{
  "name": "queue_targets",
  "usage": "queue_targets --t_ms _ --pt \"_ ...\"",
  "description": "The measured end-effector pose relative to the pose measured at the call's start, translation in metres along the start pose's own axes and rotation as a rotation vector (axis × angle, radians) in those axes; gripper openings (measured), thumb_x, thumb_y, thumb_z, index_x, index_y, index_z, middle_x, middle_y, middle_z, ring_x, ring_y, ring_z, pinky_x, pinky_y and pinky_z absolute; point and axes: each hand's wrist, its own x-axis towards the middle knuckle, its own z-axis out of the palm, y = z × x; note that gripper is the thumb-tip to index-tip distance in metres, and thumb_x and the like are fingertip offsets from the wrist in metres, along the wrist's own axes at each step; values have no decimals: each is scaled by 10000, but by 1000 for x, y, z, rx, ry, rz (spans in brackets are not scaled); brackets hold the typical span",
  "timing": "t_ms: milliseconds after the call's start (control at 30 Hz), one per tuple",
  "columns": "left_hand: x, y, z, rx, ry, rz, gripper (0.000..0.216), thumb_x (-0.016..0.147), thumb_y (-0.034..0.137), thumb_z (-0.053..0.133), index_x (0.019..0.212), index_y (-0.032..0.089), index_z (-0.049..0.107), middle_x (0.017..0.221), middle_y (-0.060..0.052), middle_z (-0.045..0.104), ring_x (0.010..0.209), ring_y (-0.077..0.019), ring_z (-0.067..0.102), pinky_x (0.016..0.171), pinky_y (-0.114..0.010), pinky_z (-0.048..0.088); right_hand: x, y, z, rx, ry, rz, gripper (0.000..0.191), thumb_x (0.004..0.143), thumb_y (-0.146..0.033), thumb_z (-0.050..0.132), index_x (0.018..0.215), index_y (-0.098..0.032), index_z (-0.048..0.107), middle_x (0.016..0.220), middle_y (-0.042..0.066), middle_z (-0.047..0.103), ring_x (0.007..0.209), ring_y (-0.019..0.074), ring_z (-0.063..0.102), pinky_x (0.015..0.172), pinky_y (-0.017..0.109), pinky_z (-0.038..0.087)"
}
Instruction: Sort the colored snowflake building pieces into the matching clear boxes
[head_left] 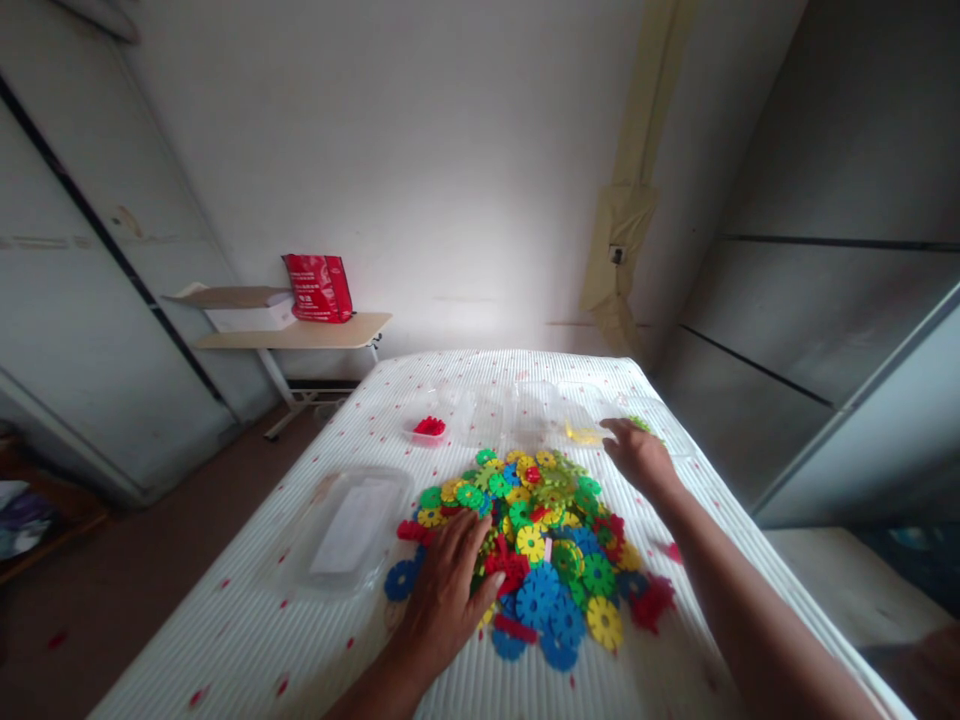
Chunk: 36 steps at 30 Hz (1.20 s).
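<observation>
Step in hand: as far as can be judged, work is being done at the clear containers with the right hand (641, 458), while the pile of flower-shaped plastic pieces (531, 543) is attended by the left hand (448, 580). The pile is spread on a ribbed cover (337, 640), in front of the containers; blue, yellow, green and red pieces are mixed in it.

Left grip: the fingers are laid over the left side of the pile, and the thumb is held apart from them. Right grip: the fingertips are placed just beside the yellow pieces (582, 435); whether a piece is pinched between them cannot be determined, as the area is small and somewhat blurred.

Next move: clearance from the thin container walls is judged to be called for at the right hand, and separation of a single piece from the overlapping ones at the left.

Containers: red pieces (430, 426) are held in the clear container at the left of the far row. The yellow pieces are contained farther right, and green pieces (642, 424) beyond them, partly hidden by the right hand. At the near left, a flat clear container (400, 485) is seen with a white sheet (349, 530) showing within its outline.
</observation>
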Motion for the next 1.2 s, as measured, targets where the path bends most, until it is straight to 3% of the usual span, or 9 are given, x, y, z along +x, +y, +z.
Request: queue_targets --t_ms 133,233,333,400,500,667,833,1200 --pt "-1 -1 1 -4 -4 1 544 882 346 506 1392 213 368 1366 -122 480 1280 -264 439 1029 -434 436 -29 26 -12 183 89 -24 294 870 -304 423 989 -194 668 991 80 707 826 200 670 745 286 498" --pt "-1 0 1 -6 -3 2 546 883 345 508 1393 215 363 1368 -122 478 1281 -263 438 1029 -431 436 -64 48 -7 304 68 29 318 852 -439 470 963 -208 659 955 83 704 724 197 668 669 294 519" --pt "0 1 0 -8 16 6 546 880 344 509 1393 220 368 1353 -119 496 1265 -264 457 1018 -427 446 -102 62 11 409 29 65 429 862 -516 445 1135 -222 596 1177 96 633 921 224 656 773 336 539" --pt "1 1 0 -10 32 12 546 878 345 506 1393 223 372 1339 -119 509 1251 -267 472 1008 -429 454 -121 64 26 398 61 34 483 873 -537 413 1203 -219 564 1268 106 576 1133 259 566 921 397 489" --pt "2 1 0 -5 38 19 546 876 343 507 1392 221 376 1335 -120 514 1247 -270 477 1007 -434 453 -136 54 43 375 101 -29 498 903 -509 381 1302 -235 497 1379 101 479 1286 269 426 1030 445 406" --pt "0 1 1 -4 16 9 543 880 329 509 1392 215 369 1363 -120 485 1273 -262 447 1021 -430 443 -131 25 55 360 96 -130 508 916 -470 399 1372 -247 414 1445 98 396 1335 277 350 1070 490 352" --pt "-1 1 2 -8 11 7 534 881 320 510 1385 207 376 1361 -124 482 1278 -260 437 1026 -441 437 -114 -2 59 400 53 -135 518 921 -473 383 1373 -221 410 1439 118 404 1335 281 353 1096 512 305" --pt "-1 2 -3 -43 -15 36 539 859 169 465 1390 194 376 1365 -112 482 1288 -230 421 1047 -410 417 -61 -41 38 771 106 -69 461 909 -511 373 1151 -181 584 1207 121 601 1151 252 543 995 403 432"
